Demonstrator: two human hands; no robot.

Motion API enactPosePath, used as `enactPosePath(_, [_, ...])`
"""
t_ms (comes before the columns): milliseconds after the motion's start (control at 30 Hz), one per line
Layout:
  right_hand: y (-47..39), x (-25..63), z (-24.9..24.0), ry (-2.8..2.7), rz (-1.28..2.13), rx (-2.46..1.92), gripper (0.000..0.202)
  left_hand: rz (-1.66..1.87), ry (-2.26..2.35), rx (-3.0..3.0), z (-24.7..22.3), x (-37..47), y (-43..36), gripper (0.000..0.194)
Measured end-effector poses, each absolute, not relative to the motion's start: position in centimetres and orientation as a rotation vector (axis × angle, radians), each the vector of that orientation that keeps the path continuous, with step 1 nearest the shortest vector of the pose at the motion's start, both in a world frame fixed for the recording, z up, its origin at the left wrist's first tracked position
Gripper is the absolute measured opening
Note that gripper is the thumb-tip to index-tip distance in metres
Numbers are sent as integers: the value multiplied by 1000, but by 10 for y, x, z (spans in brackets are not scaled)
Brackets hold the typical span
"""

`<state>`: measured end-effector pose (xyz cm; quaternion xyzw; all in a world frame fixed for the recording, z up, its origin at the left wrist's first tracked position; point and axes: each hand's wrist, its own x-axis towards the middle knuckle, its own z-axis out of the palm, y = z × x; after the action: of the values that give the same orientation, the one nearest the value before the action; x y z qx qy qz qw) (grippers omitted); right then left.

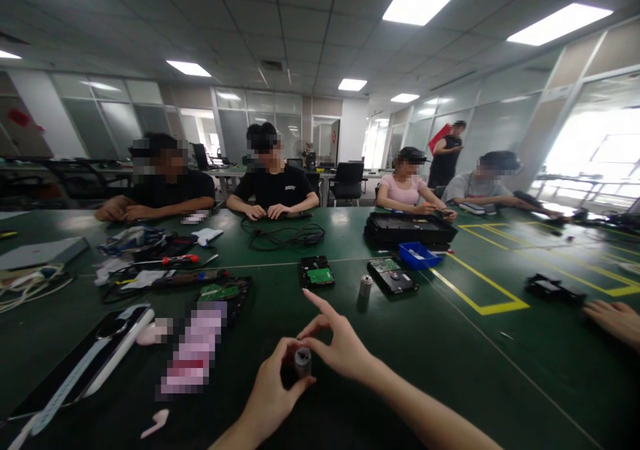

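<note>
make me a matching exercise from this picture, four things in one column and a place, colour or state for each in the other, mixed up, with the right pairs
1. Nearer cylinder
2. Tray
3. Earbud
4. Black cable

A. Loosely coiled on the table
B. Pale pink
C. Held in the left hand
D. Blue

Right pairs: 1-C, 2-D, 3-B, 4-A

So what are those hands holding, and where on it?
A small grey cylinder. The left hand grips its side; the right hand's thumb and finger meet at its top rim.
</note>
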<state>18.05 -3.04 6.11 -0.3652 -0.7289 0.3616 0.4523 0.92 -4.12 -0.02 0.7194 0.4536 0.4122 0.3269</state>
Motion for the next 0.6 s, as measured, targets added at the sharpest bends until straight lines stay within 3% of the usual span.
enactPosePath(333, [-30,167,36,-1822,871,-885,72,1076,1101,1849,0,9,-41,33])
enactPosePath(600, [-27,178,46,-1863,1020,-870,69,1029,1163,1875,-2,9,-40,30])
